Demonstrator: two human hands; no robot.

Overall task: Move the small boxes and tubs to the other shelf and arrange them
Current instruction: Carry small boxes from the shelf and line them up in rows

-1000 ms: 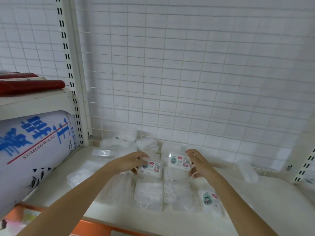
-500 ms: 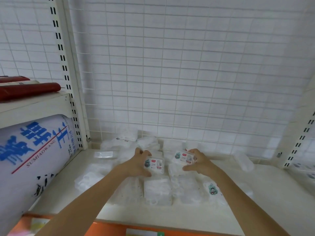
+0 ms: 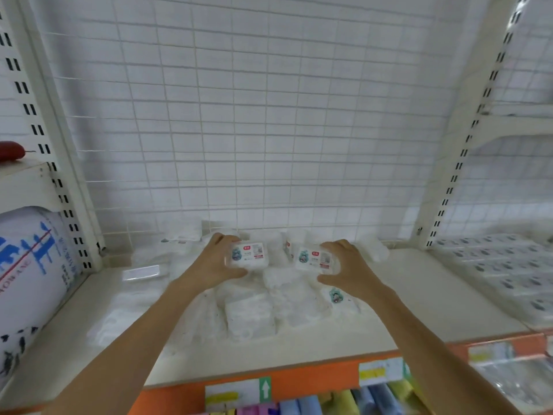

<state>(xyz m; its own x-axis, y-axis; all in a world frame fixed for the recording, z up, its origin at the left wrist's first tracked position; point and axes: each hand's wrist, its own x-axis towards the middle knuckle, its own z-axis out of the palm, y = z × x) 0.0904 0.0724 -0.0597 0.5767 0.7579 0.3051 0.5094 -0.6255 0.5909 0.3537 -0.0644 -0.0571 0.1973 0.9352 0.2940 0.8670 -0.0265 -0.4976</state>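
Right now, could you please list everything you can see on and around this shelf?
Held boxes: two, clear with white labels, one in the left grip, one in the right.
Loose boxes: a pile, clear, count unclear, mid-shelf.
Shelf: one, cream, orange front edge.
Arranged boxes: rows, next shelf on the right.
Sack: one, white with blue print, left.
Red item: upper left shelf.
Wire grid: white, behind.
Hands: left hand, right hand.
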